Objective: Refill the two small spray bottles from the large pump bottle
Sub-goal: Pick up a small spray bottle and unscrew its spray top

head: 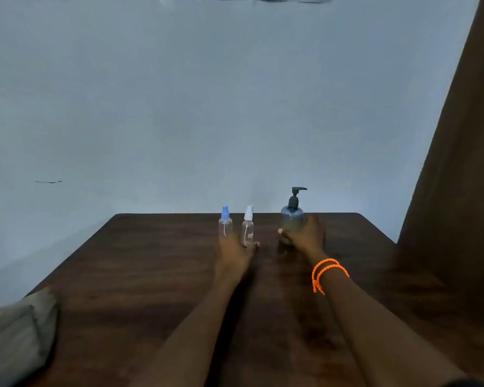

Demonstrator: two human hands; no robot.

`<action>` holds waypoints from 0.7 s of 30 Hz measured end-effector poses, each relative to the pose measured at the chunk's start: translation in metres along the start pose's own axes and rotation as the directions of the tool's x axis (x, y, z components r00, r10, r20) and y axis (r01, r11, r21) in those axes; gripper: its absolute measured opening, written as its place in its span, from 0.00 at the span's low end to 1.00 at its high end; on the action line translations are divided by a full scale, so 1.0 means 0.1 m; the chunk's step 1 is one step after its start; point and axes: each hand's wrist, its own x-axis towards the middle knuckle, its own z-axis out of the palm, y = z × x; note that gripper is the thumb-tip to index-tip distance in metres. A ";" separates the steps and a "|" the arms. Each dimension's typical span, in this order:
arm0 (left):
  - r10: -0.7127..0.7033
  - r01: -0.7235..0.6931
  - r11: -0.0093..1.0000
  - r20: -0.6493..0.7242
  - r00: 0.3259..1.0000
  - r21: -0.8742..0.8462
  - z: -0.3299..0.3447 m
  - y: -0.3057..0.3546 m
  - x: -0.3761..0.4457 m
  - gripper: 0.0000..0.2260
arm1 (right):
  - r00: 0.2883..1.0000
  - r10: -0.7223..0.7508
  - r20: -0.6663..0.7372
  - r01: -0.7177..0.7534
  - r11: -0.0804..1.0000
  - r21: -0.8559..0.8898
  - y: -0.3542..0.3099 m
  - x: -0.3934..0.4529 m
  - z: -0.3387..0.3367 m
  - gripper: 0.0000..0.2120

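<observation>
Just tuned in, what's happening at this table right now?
A person reaches across a dark wooden table with both hands. The right hand, with an orange bracelet on its wrist, grips the large pump bottle. The left hand holds the bases of the blue-capped spray bottle and the white-capped spray bottle. All three stand upright near the far edge, caps on; no pouring has begun.
</observation>
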 end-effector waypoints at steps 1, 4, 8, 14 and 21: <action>-0.014 0.014 1.000 -0.020 1.000 -0.020 0.04 0.02 0.03 0.26 | 0.999 0.038 0.000 -0.038 0.998 0.050 0.05 0.07 0.04 0.26; -0.084 0.085 0.996 -0.047 0.995 0.017 0.11 0.13 0.10 0.19 | 0.990 0.128 0.053 -0.136 0.973 0.185 0.12 0.16 0.09 0.28; -0.069 0.072 0.997 -0.073 0.995 0.042 0.23 0.16 0.21 0.18 | 0.991 0.111 0.078 -0.127 0.960 0.251 0.21 0.26 0.17 0.31; -0.047 0.043 0.998 -0.086 0.995 -0.048 0.25 0.22 0.13 0.12 | 0.994 0.018 0.112 -0.051 0.951 0.304 0.32 0.18 0.11 0.27; -0.056 0.056 0.998 0.007 0.998 -0.034 0.06 0.20 -0.37 0.12 | 0.960 -0.085 0.268 -0.030 0.916 0.399 0.42 -0.28 -0.14 0.28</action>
